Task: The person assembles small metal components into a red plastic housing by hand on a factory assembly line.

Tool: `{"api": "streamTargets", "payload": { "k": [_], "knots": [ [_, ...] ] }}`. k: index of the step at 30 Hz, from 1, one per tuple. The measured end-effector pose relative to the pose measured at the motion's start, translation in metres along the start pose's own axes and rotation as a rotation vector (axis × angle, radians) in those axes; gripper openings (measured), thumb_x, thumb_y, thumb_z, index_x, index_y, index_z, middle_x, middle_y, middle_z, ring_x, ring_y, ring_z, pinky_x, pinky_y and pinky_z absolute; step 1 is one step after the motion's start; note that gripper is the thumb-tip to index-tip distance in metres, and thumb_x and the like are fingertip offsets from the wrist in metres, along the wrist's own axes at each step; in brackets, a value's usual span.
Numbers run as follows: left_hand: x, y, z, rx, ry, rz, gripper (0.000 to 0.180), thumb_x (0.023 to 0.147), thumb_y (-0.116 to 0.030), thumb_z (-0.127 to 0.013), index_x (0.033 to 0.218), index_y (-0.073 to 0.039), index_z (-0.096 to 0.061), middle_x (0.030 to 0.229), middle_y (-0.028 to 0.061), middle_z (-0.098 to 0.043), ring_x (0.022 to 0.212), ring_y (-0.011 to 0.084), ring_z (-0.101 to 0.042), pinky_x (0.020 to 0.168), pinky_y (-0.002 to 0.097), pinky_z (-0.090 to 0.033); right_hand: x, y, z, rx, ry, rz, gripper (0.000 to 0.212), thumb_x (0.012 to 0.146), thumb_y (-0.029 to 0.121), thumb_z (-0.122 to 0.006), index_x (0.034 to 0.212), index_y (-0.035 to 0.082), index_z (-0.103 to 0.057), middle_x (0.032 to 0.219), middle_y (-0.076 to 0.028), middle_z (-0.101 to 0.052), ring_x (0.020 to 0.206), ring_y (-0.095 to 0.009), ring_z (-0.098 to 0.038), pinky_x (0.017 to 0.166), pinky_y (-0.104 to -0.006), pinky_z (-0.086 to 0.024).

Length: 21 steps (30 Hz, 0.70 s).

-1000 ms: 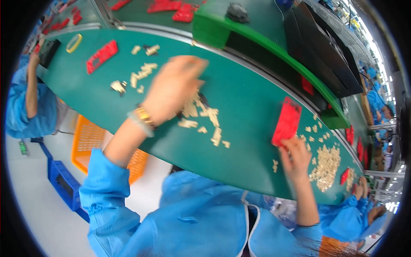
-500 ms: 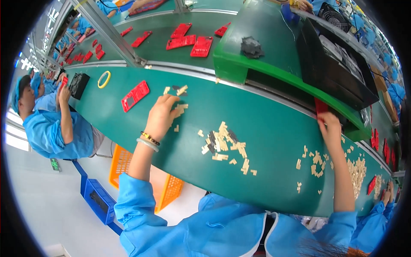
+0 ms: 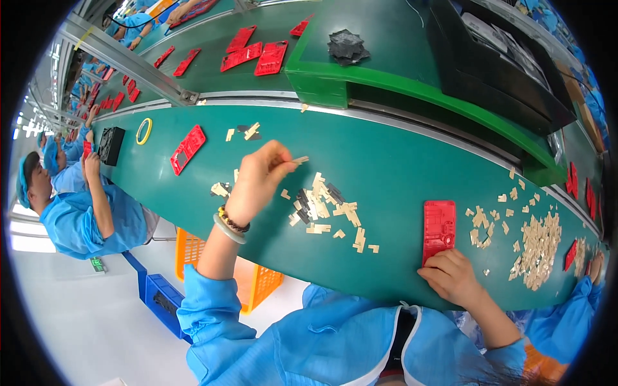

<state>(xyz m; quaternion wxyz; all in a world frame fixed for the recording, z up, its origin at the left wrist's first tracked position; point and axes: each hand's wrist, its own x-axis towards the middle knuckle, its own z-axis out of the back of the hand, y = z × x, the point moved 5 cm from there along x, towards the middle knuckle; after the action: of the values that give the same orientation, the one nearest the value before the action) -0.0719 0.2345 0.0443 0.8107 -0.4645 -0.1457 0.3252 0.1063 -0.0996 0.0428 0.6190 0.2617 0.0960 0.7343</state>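
My left hand (image 3: 257, 177) is over the green table, thumb and fingers pinched on a small pale strip piece (image 3: 300, 159). Just right of that hand lies a loose pile of pale and dark grey pieces (image 3: 320, 202). My right hand (image 3: 452, 275) grips the near end of a red plastic phone housing (image 3: 440, 225), which rests lengthwise on the table with its moulded inside up. A second red housing (image 3: 188, 150) lies farther left, beyond my left hand. A few pale and dark pieces (image 3: 248, 132) sit beside it, and others (image 3: 221, 189) are partly hidden by my left wrist.
A green-edged shelf (image 3: 399, 96) with a black bin (image 3: 502, 71) stands at the back right. Many small pale pieces (image 3: 537, 251) are heaped at the right. Yellow tape (image 3: 144, 131) and a black box (image 3: 111, 146) lie left, near a co-worker (image 3: 77, 206). Red housings (image 3: 271, 58) lie beyond the rail.
My right hand has drawn the red housing from beneath the shelf edge toward me onto the table. My left hand has moved right, now with a pale strip piece. The view has shifted slightly.
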Motion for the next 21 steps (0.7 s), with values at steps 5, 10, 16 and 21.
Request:
{"api": "streamTargets", "payload": {
  "k": [5, 10, 16, 21],
  "knots": [
    [-0.001, -0.021, -0.037, -0.311, 0.104, 0.024, 0.012, 0.09, -0.004, -0.067, 0.092, -0.001, -0.056, 0.08, 0.0029, -0.066, 0.069, 0.0059, -0.059, 0.061, 0.0198, -0.047, 0.028, -0.005, 0.015, 0.107, -0.227, -0.097, 0.026, 0.073, 0.006, -0.076, 0.097, 0.005, -0.068, 0.093, -0.008, -0.062, 0.079, -0.023, -0.062, 0.068, -0.0316, -0.049],
    [-0.013, -0.054, -0.083, -0.511, 0.18, 0.025, 0.012, 0.089, -0.002, -0.068, 0.093, 0.0, -0.056, 0.083, 0.0053, -0.067, 0.072, 0.0073, -0.062, 0.062, 0.0193, -0.048, 0.114, -0.026, 0.006, 0.881, -0.381, -0.401, 0.021, 0.083, 0.001, -0.069, 0.103, 0.003, -0.067, 0.102, -0.007, -0.062, 0.079, -0.013, -0.062, 0.068, -0.0274, -0.051],
    [-0.021, -0.072, -0.109, -0.597, 0.249, 0.03, 0.012, 0.088, -0.004, -0.07, 0.098, 0.001, -0.063, 0.083, 0.0039, -0.068, 0.073, 0.0066, -0.062, 0.065, 0.0185, -0.05, 0.118, -0.025, 0.017, 0.851, -0.415, -0.327, 0.011, 0.084, -0.006, -0.065, 0.093, 0.0, -0.063, 0.091, -0.005, -0.063, 0.083, -0.012, -0.063, 0.073, -0.0244, -0.051],
    [-0.037, -0.092, -0.119, -0.655, 0.209, -0.027, 0.01, 0.089, -0.002, -0.067, 0.097, 0.003, -0.067, 0.083, 0.0078, -0.07, 0.073, 0.0107, -0.065, 0.063, 0.0215, -0.052, 0.097, -0.001, 0.049, 0.251, -0.523, -0.121, 0.02, 0.076, 0.001, -0.072, 0.094, 0.007, -0.067, 0.086, -0.006, -0.061, 0.074, -0.022, -0.062, 0.061, -0.031, -0.049]
  ]
}}
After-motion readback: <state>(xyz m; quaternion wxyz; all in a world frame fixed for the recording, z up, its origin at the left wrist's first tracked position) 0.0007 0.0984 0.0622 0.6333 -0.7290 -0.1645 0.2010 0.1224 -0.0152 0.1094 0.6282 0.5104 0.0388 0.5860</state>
